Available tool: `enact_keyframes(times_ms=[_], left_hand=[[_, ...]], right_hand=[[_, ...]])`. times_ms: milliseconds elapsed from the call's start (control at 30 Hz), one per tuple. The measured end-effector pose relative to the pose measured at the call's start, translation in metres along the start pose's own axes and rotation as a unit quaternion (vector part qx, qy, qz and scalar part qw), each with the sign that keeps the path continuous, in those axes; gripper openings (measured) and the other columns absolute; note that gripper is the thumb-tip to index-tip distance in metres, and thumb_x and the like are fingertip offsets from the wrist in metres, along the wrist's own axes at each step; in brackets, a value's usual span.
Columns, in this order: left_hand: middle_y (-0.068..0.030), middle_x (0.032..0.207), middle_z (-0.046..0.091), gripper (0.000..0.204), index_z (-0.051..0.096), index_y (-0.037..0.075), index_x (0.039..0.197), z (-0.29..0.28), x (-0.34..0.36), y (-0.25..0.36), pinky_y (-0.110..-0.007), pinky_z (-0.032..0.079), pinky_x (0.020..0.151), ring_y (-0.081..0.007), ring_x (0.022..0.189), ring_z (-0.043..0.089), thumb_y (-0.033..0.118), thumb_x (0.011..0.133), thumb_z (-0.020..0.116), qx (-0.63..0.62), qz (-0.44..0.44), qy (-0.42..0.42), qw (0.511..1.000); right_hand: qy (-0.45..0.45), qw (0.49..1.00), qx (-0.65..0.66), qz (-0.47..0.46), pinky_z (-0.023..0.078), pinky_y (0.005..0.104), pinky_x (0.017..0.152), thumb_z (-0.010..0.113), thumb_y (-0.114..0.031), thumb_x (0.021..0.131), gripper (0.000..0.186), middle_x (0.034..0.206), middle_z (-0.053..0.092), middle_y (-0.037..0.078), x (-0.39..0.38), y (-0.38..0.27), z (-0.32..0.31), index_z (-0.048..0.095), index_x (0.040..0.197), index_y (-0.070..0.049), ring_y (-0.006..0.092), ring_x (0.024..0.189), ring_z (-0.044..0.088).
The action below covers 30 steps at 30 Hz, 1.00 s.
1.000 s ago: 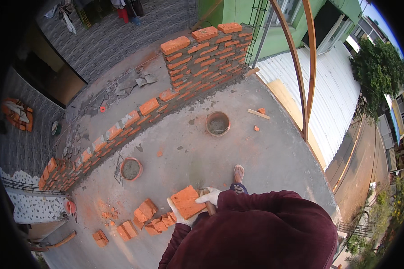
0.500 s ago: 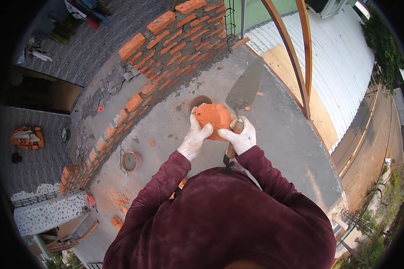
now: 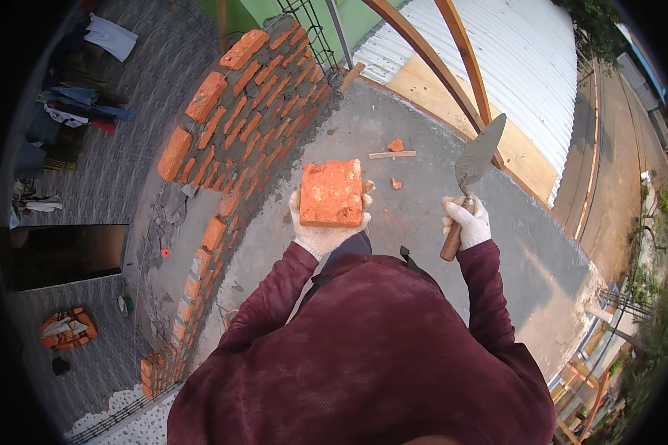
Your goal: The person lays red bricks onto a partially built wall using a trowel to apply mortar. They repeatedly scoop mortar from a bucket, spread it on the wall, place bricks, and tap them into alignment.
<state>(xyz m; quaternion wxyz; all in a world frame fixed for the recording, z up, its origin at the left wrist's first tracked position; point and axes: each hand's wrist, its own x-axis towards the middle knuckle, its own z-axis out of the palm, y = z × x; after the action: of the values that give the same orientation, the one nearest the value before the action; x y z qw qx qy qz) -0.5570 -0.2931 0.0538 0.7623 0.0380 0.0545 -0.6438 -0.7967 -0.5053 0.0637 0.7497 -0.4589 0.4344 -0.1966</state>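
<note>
A squarish orange brick piece [image 3: 332, 191] rests on the palm of my gloved left hand [image 3: 321, 236], whose fingers curl round its edges. Out to the right, my gloved right hand [image 3: 467, 222] is closed round the wooden handle of a trowel [image 3: 479, 153]. The trowel's pointed blade tilts up and away, with grey mortar smeared on it. Brick and trowel are well apart. To the left rises a partly built brick wall [image 3: 249, 111] with grey mortar joints, higher at its far end and stepping down to a low course nearer me.
On the grey concrete slab [image 3: 416, 215] lie a wooden strip [image 3: 393, 155] and small brick chips [image 3: 395, 183]. Curved timber beams [image 3: 430, 55] cross the far right edge beside a white corrugated roof [image 3: 516, 67]. Steel rebar [image 3: 315, 33] stands at the wall's far end.
My hands have moved apart; the right has carried the trowel off to the right. The brick piece now shows a flat face in my left hand. My view has shifted, and brick chips lie on the slab.
</note>
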Motion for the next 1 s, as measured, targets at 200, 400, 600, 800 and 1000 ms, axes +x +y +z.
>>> enact_keyframes(times_ms=[200,400,600,800,1000], left_hand=[[-0.0195,0.157,0.043,0.097,0.038,0.014,0.158,-0.012,0.064,0.089,-0.065,0.038,0.113,-0.0445,0.139,0.047,0.064,0.080,0.067,0.027,-0.010,-0.042,0.999],[-0.0160,0.155,0.047,0.074,0.040,0.012,0.156,-0.010,0.114,0.135,-0.056,0.039,0.117,-0.0355,0.140,0.049,0.055,0.099,0.055,0.101,-0.008,0.073,0.992],[-0.0133,0.153,0.050,0.052,0.044,0.006,0.152,0.000,0.156,0.178,-0.043,0.042,0.116,-0.0273,0.139,0.051,0.039,0.111,0.044,0.174,0.040,0.186,0.966],[-0.0115,0.140,0.060,0.043,0.051,0.000,0.144,0.008,0.214,0.222,-0.037,0.048,0.109,-0.0219,0.129,0.059,0.026,0.110,0.053,0.325,0.150,0.201,0.912],[-0.0122,0.143,0.059,0.045,0.054,-0.003,0.147,0.084,0.238,0.292,-0.032,0.048,0.106,-0.0166,0.128,0.058,0.021,0.108,0.054,0.606,0.117,0.240,0.750]], right_hand=[[-0.088,0.978,0.184,-0.039,0.060,0.0373,0.091,0.077,-0.008,0.089,0.052,0.123,0.068,0.016,0.046,-0.032,0.139,0.053,0.134,0.005,0.0219,0.102,0.069],[-0.119,0.985,0.114,-0.054,0.056,0.0356,0.086,0.081,-0.003,0.082,0.053,0.107,0.067,0.006,0.136,-0.035,0.192,0.056,0.130,0.000,0.0187,0.098,0.067],[-0.028,0.985,0.170,-0.014,0.059,0.0421,0.088,0.073,0.005,0.084,0.035,0.104,0.065,0.009,0.195,-0.029,0.215,0.055,0.114,-0.002,0.0244,0.095,0.069],[-0.038,0.973,0.226,0.038,0.058,0.0421,0.090,0.072,0.004,0.084,0.037,0.107,0.066,0.011,0.269,-0.046,0.233,0.057,0.117,-0.001,0.0256,0.099,0.068],[-0.189,0.958,0.215,-0.014,0.056,0.0414,0.095,0.073,0.002,0.080,0.053,0.115,0.066,0.012,0.322,-0.116,0.263,0.054,0.130,0.002,0.0249,0.106,0.067]])
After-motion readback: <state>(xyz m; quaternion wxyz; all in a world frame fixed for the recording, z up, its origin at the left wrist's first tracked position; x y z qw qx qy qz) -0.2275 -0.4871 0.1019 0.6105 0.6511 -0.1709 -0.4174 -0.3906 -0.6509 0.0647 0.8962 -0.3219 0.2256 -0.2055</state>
